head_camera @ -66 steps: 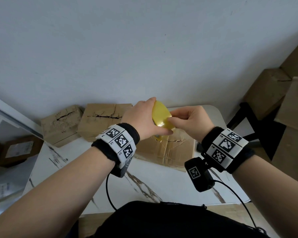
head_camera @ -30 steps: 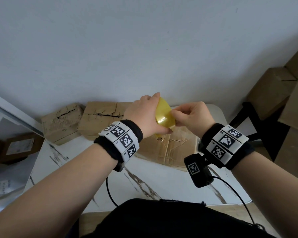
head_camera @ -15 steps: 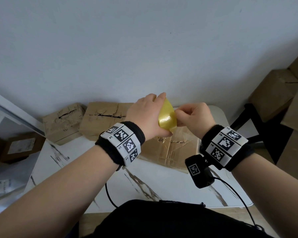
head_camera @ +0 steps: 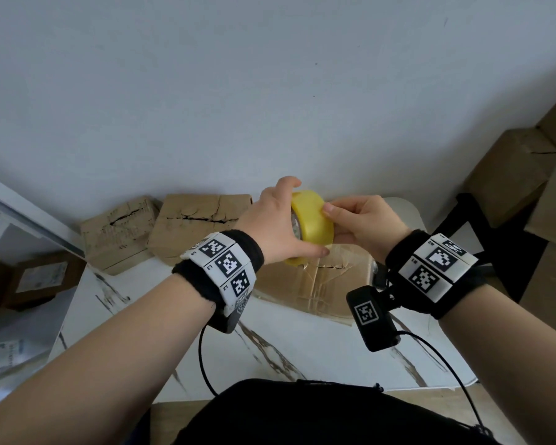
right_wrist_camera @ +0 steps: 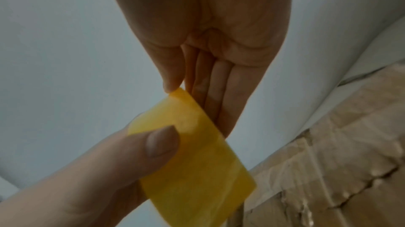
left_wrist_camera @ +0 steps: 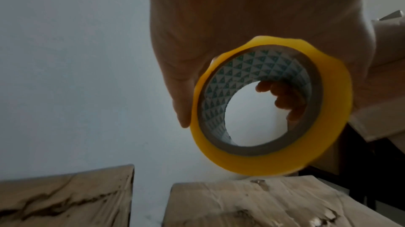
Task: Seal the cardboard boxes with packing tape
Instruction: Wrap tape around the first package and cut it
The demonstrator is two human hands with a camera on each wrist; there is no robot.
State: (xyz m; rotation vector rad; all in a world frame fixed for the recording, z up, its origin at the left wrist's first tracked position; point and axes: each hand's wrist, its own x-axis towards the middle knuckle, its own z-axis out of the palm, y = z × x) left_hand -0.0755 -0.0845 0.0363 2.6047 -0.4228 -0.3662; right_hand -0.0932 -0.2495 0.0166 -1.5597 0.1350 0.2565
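Yellow roll of packing tape [head_camera: 313,224] held up in mid-air above a white marble-patterned counter [head_camera: 302,345], in front of a pale wall [head_camera: 206,91]. Left hand [head_camera: 278,221] wrapped around the roll, thumb on the near edge, fingers curled over the far side: grip closed on the roll. Right hand [head_camera: 363,220] at the roll's outer face, thumb tip and fingertips pinching at the tape surface: grip closed on the roll too. In the left wrist view, the roll's [left_wrist_camera: 271,106] core printed with small triangles, fingertips showing through the hole. In the right wrist view, right thumb [right_wrist_camera: 171,78] touching the yellow edge.

Directly beneath the roll, a worn cardboard box [head_camera: 315,284] lying on the counter, top flaps cracked and creased. 2 more boxes at the back of the counter against the wall: middle box [head_camera: 199,223] and left box [head_camera: 116,232], both with split top seams. Further brown cartons [head_camera: 507,175] stacked at the right, off the counter.
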